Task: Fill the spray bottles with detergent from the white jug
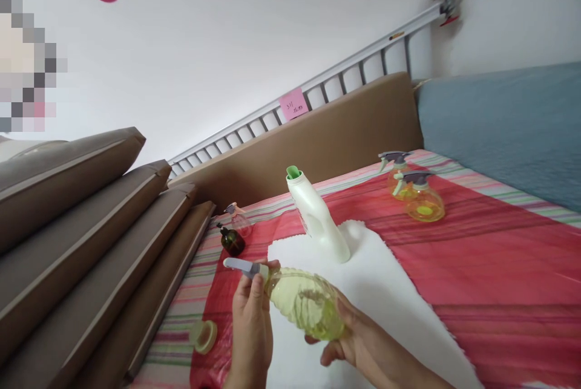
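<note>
A clear ribbed spray bottle (302, 301) with some yellow liquid is held tilted on its side above a white cloth. My left hand (253, 316) grips it at the neck, fingers closed around the grey and pale trigger head. Around the bottle's lower body, my right hand (354, 334) is wrapped. Just behind stands a white jug-style bottle (318, 219) with a handle; its cap is off and a green spout shows at the mouth. The white cloth (376, 298) lies beneath both bottles.
Two spray bottles with orange-yellow liquid, one in front (425, 204), stand at the right. A dark pump bottle (233, 242) and a clear sprayer (239, 219) stand at the left. A roll of tape (204, 337) lies near brown padded panels (91, 268). A metal rail (345, 68) runs behind.
</note>
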Action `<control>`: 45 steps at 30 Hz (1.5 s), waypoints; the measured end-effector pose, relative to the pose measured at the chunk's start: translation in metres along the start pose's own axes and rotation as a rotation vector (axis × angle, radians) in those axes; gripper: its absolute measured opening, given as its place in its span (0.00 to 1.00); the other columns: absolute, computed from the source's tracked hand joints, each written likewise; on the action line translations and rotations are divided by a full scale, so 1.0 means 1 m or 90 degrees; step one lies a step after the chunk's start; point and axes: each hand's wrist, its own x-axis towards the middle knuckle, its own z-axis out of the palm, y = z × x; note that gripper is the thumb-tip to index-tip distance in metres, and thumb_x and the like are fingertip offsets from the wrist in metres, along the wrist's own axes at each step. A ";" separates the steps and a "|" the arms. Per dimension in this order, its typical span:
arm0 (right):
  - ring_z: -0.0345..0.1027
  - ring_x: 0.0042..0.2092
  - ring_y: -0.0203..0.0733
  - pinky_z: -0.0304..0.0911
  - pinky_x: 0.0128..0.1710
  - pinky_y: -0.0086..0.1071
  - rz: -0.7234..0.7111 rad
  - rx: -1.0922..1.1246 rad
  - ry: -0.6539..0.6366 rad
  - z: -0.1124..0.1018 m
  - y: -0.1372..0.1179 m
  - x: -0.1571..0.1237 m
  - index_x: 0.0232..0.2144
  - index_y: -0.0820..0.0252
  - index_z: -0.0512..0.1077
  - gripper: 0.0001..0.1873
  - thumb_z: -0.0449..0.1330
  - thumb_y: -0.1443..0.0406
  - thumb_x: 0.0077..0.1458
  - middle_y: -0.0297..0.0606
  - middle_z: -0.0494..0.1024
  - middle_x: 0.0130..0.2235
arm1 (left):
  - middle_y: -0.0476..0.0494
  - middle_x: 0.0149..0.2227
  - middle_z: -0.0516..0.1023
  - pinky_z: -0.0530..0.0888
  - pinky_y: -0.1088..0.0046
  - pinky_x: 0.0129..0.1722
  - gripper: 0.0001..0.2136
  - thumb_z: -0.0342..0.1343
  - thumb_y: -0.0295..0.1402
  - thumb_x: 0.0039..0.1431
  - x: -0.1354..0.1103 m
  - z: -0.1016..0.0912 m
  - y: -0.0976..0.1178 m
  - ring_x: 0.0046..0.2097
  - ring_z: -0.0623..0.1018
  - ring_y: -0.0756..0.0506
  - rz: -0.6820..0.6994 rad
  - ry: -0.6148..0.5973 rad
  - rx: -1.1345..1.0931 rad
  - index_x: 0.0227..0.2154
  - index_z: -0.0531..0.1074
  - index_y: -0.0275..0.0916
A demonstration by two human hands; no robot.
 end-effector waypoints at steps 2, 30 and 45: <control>0.70 0.42 0.43 0.68 0.34 0.33 -0.028 -0.014 -0.020 0.000 0.000 -0.001 0.58 0.49 0.51 0.40 0.66 0.58 0.47 0.41 0.69 0.52 | 0.39 0.36 0.80 0.74 0.69 0.40 0.12 0.62 0.37 0.49 0.001 -0.001 -0.001 0.38 0.79 0.44 -0.005 0.006 -0.004 0.34 0.75 0.35; 0.69 0.20 0.34 0.67 0.17 0.25 0.127 0.124 -0.027 -0.007 0.014 0.002 0.49 0.65 0.63 0.30 0.42 0.47 0.61 0.43 0.77 0.33 | 0.43 0.34 0.80 0.72 0.72 0.38 0.13 0.62 0.42 0.48 -0.008 0.004 0.000 0.38 0.78 0.45 -0.018 0.074 0.085 0.32 0.74 0.37; 0.67 0.17 0.34 0.64 0.16 0.24 0.183 0.149 -0.008 -0.015 0.023 0.007 0.49 0.65 0.66 0.31 0.45 0.46 0.59 0.45 0.79 0.31 | 0.37 0.41 0.77 0.69 0.68 0.41 0.17 0.57 0.45 0.52 -0.009 0.001 -0.006 0.43 0.75 0.42 -0.034 0.002 0.111 0.37 0.74 0.37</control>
